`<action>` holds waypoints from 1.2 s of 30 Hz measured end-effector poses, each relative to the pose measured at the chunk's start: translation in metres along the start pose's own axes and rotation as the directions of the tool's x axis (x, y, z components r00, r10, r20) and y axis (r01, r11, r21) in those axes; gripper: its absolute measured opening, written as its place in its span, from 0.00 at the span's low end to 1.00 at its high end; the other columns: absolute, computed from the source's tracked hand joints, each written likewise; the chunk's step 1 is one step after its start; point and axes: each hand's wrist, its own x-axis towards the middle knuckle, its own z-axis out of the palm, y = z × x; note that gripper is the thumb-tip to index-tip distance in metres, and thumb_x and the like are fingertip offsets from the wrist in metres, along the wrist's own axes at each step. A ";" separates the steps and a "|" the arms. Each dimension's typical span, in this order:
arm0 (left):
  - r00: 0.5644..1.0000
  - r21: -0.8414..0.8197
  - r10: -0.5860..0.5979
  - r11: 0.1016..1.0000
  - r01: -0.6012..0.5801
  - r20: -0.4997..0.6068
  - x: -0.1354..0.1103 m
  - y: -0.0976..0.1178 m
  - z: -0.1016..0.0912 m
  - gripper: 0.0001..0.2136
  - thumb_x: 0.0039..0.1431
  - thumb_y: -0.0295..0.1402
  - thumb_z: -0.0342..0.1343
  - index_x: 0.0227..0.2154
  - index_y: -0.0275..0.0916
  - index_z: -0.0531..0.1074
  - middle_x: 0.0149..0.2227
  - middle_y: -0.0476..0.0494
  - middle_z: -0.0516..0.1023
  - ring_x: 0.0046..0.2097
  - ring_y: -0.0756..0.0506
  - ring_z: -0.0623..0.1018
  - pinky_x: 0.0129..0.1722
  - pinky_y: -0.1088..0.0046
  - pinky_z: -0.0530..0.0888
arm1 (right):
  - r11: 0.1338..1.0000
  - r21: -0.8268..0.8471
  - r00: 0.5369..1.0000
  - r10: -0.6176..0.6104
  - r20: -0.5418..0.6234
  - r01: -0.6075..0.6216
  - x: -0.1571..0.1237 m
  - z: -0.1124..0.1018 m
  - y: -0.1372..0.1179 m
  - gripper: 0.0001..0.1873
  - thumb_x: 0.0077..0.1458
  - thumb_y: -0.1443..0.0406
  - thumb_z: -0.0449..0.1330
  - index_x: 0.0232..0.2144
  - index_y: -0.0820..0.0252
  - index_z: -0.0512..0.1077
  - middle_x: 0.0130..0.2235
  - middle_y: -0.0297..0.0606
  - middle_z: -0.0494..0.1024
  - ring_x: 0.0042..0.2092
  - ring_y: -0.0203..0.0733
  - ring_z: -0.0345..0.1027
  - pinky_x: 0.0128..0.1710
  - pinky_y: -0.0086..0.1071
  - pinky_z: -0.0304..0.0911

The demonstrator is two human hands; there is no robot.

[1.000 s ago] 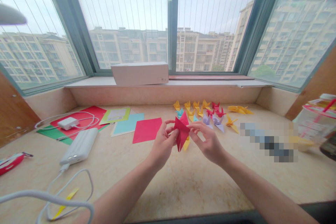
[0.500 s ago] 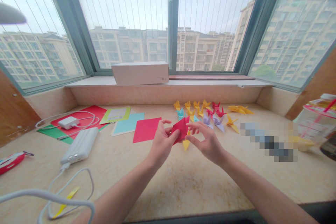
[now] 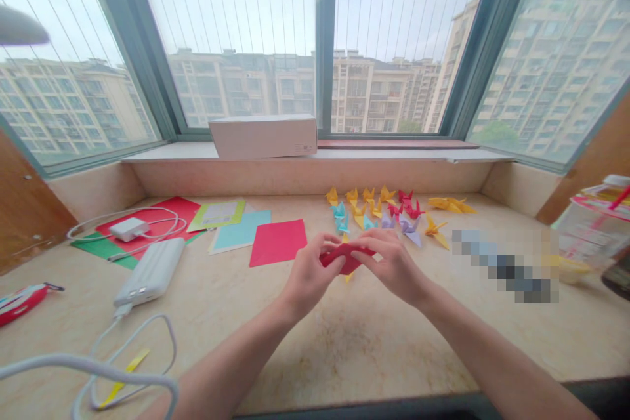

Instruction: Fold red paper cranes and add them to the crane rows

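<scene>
Both hands hold a folded piece of red paper [image 3: 346, 257] just above the stone desk [image 3: 344, 341]. My left hand [image 3: 308, 275] pinches its left end with thumb and fingers closed. My right hand [image 3: 394, 266] grips the right end, fingers curled over it. The paper lies nearly flat between them. Beyond the hands stands a cluster of several small paper cranes [image 3: 378, 211] in yellow, red, blue and purple. A flat red paper square [image 3: 278, 242] lies just left of the hands.
Sheets of blue [image 3: 241, 231], green and red paper lie at left, with a white charger [image 3: 128, 229], a white power bank [image 3: 150, 272] and looping cables [image 3: 123, 367]. A white box [image 3: 263, 136] sits on the window sill. A plastic cup [image 3: 593, 226] stands at far right.
The red paper stood upright as a pointed shape between my hands; both hands have since lowered it and turned it nearly flat, closing more tightly on its ends.
</scene>
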 end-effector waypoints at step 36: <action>0.976 -0.482 -0.115 0.855 0.193 0.186 0.002 0.018 -0.007 0.18 0.56 0.40 0.64 0.44 0.35 0.73 0.32 0.42 0.81 0.33 0.47 0.80 0.37 0.70 0.76 | 0.711 0.604 0.886 0.463 -0.016 -0.361 0.003 0.000 0.001 0.11 0.53 0.57 0.66 0.35 0.57 0.77 0.33 0.38 0.79 0.35 0.42 0.72 0.37 0.37 0.68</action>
